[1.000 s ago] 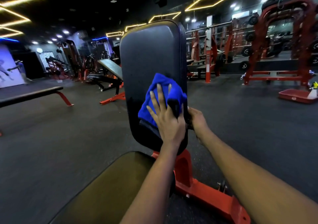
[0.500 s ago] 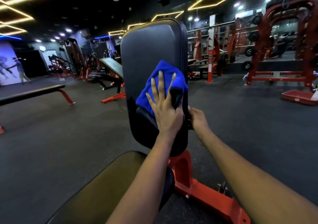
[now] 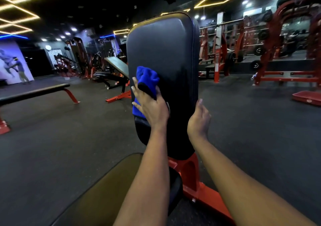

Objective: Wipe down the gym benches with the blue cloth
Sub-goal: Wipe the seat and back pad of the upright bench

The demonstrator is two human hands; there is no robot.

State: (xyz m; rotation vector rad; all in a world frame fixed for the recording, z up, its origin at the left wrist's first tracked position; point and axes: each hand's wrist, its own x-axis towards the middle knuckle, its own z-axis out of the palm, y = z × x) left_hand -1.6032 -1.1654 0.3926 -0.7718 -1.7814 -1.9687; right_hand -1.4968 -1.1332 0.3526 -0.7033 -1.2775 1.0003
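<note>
The blue cloth [image 3: 147, 79] is lying bunched against the left side of the upright backrest [image 3: 166, 48], partly folding over the fingers of the left hand [image 3: 152, 107], which is pressing it flat to the pad with fingers spread and straight. The right hand [image 3: 198, 119] is hovering loose and uncurled just beside the pad's right edge, holding nothing; whether it is touching is unclear. Below both forearms the seat [image 3: 107, 191] and red frame [image 3: 199, 189] are showing. Left of the left hand, well apart, a flat bench [image 3: 34, 92] is standing.
</note>
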